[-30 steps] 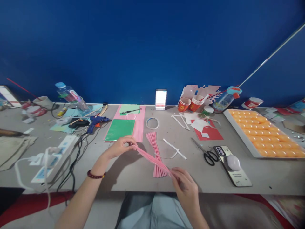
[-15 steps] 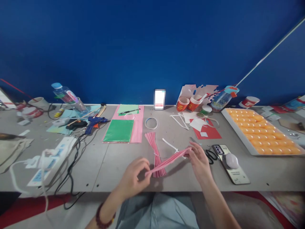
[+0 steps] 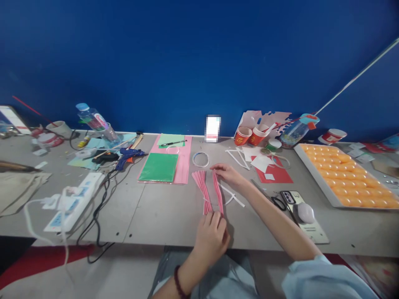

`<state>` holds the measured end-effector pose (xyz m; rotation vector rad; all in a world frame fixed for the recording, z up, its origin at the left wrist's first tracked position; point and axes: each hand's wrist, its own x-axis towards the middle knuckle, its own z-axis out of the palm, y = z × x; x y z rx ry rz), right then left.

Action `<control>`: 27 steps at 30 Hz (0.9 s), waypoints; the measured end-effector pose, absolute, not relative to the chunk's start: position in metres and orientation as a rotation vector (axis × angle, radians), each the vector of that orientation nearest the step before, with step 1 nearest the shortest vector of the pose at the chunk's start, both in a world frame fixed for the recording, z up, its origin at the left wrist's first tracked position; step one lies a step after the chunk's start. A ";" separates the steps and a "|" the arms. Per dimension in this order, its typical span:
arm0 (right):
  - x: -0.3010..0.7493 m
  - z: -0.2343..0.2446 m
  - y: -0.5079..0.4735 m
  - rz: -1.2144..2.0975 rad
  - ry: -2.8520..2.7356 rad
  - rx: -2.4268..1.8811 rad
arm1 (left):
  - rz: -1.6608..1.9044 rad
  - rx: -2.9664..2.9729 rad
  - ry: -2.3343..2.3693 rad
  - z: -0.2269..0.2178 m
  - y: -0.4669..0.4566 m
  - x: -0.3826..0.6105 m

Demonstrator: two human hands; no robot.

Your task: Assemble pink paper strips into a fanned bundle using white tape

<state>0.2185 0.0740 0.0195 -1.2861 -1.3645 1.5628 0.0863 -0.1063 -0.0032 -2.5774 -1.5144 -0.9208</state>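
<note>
A narrow pleated strip of pink paper [image 3: 218,194] stretches away from me above the table, between my two hands. My left hand [image 3: 212,233] is closed at its near end, fingers curled down over it. At the far end, my right hand [image 3: 230,174] pinches the strip between thumb and fingers. Just left of it lies a second pleated pink paper [image 3: 201,185], gathered near its lower part and fanned at the top; my left hand covers its bottom end. A thin white strip [image 3: 234,194] lies on the table right of the held paper.
Beyond the papers lies a roll of tape [image 3: 201,159]. Black-handled scissors [image 3: 278,203] and a phone [image 3: 307,224] with a white mouse-like object are at right. Left are a green paper pack [image 3: 158,167], a blue glue gun [image 3: 129,154] and a power strip [image 3: 76,203]. An orange-filled tray [image 3: 332,199] stands far right.
The held pleated paper has turned from slanting sideways to pointing away from me. My right hand moved forward and left; my left hand moved right. The view shifted slightly.
</note>
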 end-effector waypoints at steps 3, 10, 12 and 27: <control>0.210 0.018 0.072 1.556 -1.480 -1.294 | -0.863 -2.580 -1.551 -0.010 -0.108 0.090; 0.216 0.024 0.056 1.714 -1.317 -1.310 | -1.038 -2.652 -1.536 -0.002 -0.126 0.078; 0.222 0.030 0.049 1.752 -1.243 -1.230 | -1.192 -2.672 -1.540 0.007 -0.131 0.070; 0.252 0.023 0.000 1.890 -0.933 -1.046 | -1.587 -2.232 -2.206 0.044 -0.136 -0.011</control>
